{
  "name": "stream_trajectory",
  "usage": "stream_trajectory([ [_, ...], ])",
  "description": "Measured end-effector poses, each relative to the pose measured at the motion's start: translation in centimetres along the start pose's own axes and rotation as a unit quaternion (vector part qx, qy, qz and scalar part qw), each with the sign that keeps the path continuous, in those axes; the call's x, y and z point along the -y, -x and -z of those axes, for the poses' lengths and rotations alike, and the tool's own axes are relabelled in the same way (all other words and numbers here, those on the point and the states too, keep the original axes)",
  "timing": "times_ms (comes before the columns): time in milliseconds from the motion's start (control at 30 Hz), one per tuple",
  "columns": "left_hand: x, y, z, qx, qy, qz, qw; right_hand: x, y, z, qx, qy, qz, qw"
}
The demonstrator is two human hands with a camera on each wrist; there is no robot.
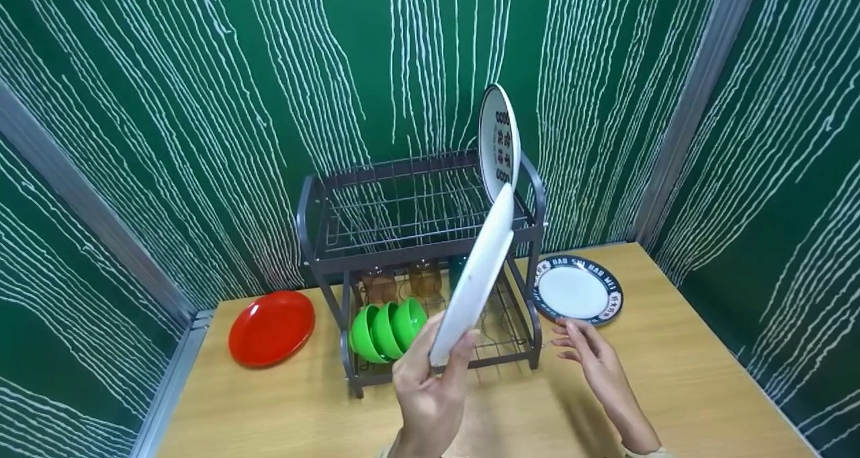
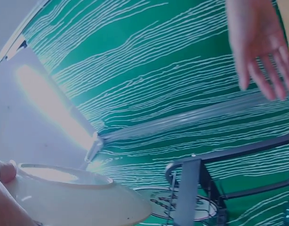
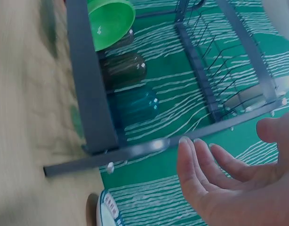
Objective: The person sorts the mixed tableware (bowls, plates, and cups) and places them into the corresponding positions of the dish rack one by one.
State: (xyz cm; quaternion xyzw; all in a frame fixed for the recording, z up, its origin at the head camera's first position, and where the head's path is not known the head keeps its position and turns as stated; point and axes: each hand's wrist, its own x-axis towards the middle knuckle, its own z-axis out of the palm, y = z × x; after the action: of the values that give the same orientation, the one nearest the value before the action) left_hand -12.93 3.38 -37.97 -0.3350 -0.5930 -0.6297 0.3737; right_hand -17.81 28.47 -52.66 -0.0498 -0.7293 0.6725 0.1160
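My left hand (image 1: 430,391) pinches the lower edge of a white plate (image 1: 474,277), thumb on one side and fingers on the other. The plate is held tilted on edge in front of the dish rack (image 1: 403,260); in the left wrist view its pale underside (image 2: 78,197) shows. Behind it, a white plate with dark lettering (image 1: 498,135) stands upright at the right end of the rack's upper tier. My right hand (image 1: 601,371) holds nothing, its fingers loosely bent beside the rack's right leg and just in front of a blue-rimmed plate (image 1: 574,293) lying on the table.
Three green bowls (image 1: 386,330) lean in a row on the lower tier, with amber cups (image 1: 424,280) and a teal cup (image 3: 135,106) behind. Left of the rack, a red plate (image 1: 272,328) lies on the wooden table (image 1: 269,404). Green walls (image 1: 201,142) close in the back and sides.
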Motion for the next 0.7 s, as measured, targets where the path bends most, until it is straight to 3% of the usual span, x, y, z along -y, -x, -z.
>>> stream_trajectory([
  [133, -0.3, -1.2, -0.4, -0.018, 0.006, 0.011, 0.9998, -0.9, -0.7, 0.6, -0.022, 0.017, -0.009, 1.0],
  [333, -0.3, -2.7, -1.0, -0.035, 0.033, 0.067, 0.9966, -1.6, -1.4, 1.7, -0.037, 0.049, -0.028, 0.998],
  [533, 0.6, -4.4, -1.9, -0.045, 0.061, 0.082, 0.9938, -2.3, -2.4, 3.2, -0.044, 0.071, -0.051, 0.995],
  [700, 1.3, -5.9, -2.7, -0.048, 0.081, 0.117, 0.9887, -2.5, -3.2, 4.4, -0.059, 0.066, -0.085, 0.992],
])
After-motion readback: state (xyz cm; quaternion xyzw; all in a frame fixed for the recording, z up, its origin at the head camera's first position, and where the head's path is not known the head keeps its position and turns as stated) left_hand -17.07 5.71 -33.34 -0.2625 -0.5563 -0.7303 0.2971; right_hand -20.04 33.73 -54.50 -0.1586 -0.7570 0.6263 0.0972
